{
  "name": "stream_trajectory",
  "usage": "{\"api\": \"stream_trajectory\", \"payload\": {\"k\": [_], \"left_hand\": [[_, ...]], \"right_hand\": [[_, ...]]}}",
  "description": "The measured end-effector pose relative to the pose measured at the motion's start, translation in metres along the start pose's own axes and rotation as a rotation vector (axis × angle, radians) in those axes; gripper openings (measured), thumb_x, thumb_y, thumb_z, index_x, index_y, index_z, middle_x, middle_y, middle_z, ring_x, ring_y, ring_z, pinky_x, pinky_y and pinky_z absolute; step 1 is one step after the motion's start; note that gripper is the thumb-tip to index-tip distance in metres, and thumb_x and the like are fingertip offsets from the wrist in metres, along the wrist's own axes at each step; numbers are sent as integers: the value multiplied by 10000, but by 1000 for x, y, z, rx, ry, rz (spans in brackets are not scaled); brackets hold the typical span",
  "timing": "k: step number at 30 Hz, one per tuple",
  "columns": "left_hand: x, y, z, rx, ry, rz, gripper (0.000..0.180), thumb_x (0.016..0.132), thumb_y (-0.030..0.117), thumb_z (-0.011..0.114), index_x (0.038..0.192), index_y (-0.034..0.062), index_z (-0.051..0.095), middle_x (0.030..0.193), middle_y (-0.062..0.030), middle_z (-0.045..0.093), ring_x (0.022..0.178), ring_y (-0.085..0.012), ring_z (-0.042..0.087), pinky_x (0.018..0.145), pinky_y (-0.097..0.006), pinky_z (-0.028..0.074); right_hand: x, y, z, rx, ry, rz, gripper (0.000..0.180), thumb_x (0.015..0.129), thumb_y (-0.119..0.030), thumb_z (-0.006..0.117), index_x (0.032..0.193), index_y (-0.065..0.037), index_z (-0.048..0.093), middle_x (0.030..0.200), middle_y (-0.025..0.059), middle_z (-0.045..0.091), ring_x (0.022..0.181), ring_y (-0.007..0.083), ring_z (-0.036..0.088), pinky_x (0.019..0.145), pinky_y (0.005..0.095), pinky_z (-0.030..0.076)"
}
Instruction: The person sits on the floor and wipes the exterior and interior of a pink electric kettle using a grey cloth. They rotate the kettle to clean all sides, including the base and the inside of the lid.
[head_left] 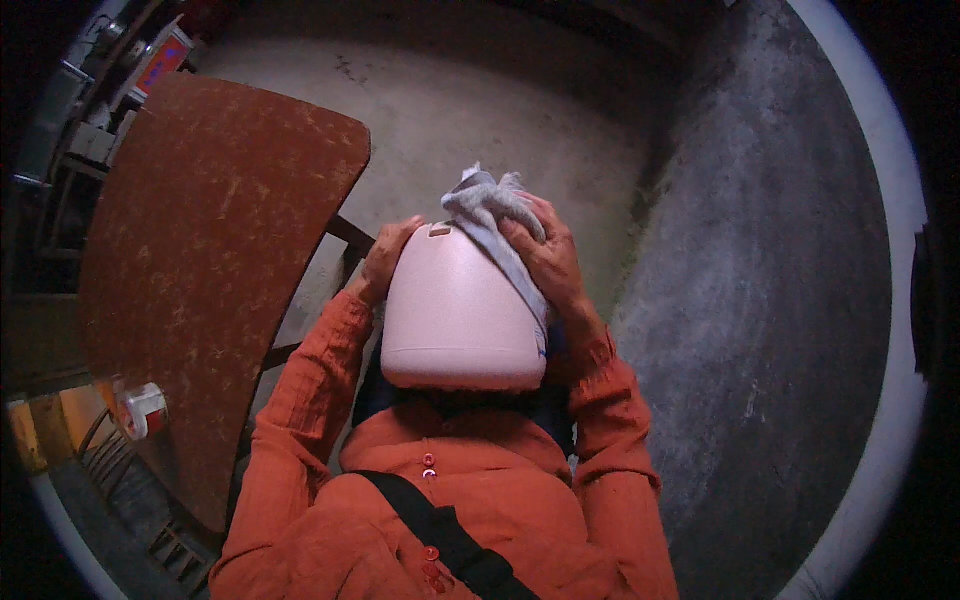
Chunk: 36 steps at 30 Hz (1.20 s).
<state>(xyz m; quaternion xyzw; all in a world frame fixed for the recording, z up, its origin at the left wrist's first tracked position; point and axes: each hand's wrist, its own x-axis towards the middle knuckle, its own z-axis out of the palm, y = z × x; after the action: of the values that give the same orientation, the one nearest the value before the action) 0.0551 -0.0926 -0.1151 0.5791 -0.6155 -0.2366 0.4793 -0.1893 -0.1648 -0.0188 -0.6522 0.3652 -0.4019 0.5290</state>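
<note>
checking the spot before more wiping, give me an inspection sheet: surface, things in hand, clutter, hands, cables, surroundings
surface: brown table at left, its top scuffed
things in hand: pink container, small rectangular slot near its far end; grey cloth draped along its right side
clutter: white-and-red tub by the table's left edge
hands: left hand against the container's left side; right hand gripping the cloth
cables: nothing seen
surroundings: bare grey floor ahead; left background too dark to tell

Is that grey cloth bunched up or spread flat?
The grey cloth is partly bunched: its top crumples into folds at the right hand, while the rest drapes along the pink container.
</note>
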Motion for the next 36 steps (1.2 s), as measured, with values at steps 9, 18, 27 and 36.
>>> {"api": "stream_trajectory", "payload": {"k": [9, 18, 27, 36], "left_hand": [[47, 65, -29, -216, -290, -351, 476, 1002, 360, 402, 809, -15, 622, 727, 11, 552, 662, -88, 476, 604, -283, 407], [39, 82, -11, -585, -228, -735, 444, 977, 393, 479, 793, 31, 658, 742, 12, 600, 637, -67, 510, 577, -249, 426], [22, 36, -9, -614, -301, -589, 441, 981, 368, 453, 703, 56, 596, 592, 62, 445, 571, -57, 441, 509, -242, 346], [21, 53, 0, -834, -275, -650, 411, 996, 322, 417, 887, 4, 654, 776, -21, 639, 673, -100, 572, 655, -222, 477]], "right_hand": [[12, 20, 7, 339, -35, 270, 316, 884, -197, 688, 1129, 0, 660, 1197, 116, 587, 1072, 185, 569, 941, 307, 453], [-61, -58, 8, -435, -64, -281, 393, 710, -244, 753, 1094, -173, 718, 1322, 140, 511, 1242, 361, 431, 1036, 461, 341], [-23, 9, -23, 391, -87, 219, 308, 859, -110, 688, 1162, -57, 666, 1349, 104, 509, 1204, 224, 506, 1002, 366, 434], [-25, -25, -18, -150, -183, -240, 317, 785, -140, 758, 1096, -97, 712, 1385, 117, 488, 1279, 280, 441, 1060, 405, 373]]}}
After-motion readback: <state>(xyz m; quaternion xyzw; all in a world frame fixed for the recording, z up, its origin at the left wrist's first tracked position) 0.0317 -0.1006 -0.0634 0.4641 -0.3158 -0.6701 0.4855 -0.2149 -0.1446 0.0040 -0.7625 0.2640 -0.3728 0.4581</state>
